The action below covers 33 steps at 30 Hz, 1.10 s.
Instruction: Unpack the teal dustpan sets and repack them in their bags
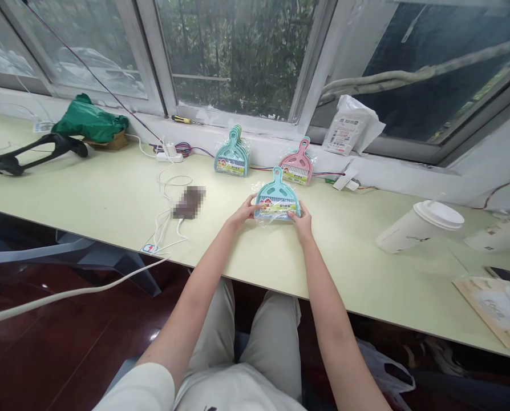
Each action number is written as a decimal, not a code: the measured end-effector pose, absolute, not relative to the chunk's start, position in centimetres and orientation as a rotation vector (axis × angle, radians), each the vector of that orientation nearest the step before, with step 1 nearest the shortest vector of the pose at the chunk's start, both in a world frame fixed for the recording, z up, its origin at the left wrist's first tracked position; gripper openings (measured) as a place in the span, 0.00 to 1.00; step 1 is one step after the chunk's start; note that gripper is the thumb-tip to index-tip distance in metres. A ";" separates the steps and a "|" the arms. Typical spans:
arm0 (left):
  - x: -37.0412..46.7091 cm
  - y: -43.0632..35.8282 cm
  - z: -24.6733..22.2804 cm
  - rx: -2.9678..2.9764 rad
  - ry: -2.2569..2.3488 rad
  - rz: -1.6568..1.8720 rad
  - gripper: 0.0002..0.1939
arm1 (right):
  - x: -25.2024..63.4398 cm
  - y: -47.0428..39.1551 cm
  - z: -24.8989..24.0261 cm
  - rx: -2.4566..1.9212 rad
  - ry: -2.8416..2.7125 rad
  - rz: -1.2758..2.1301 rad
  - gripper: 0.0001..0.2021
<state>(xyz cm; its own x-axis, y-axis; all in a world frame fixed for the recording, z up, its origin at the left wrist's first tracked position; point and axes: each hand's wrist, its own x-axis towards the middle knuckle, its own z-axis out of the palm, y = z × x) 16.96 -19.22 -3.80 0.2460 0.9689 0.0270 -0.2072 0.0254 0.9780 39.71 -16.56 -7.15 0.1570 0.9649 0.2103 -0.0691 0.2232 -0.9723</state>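
Mid-frame, a clear wrapper [274, 217] encloses a turquoise dustpan [277, 175] and brush [280, 200], held between left hand [245, 212] and right hand [302, 220], gripping opposite sides.

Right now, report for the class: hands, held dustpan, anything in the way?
Left hand and right hand gripping opposite sides of teal dustpan. Handle pointing away. Nothing blocking either hand; teal stack and pink dustpan beyond.

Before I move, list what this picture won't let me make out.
All in the head view:
Held teal dustpan set: label's fine print, too small.
Left hand and right hand: some fingers, hidden behind that set.
Dark item: pixelated out.
White cup: contents, under its lid.
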 end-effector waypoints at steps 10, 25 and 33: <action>19.1 -19.3 -4.1 1.811 0.971 1.180 0.42 | 41.4 -15.0 -7.9 -0.980 -0.619 1.161 0.25; 19.7 -16.9 -5.5 1.724 1.883 1.275 0.21 | 39.7 -14.5 -8.4 -1.189 -1.050 0.590 0.16; 21.2 -10.2 -5.7 1.946 1.939 1.104 0.07 | 40.3 -9.5 -8.1 -1.380 -1.000 0.335 0.09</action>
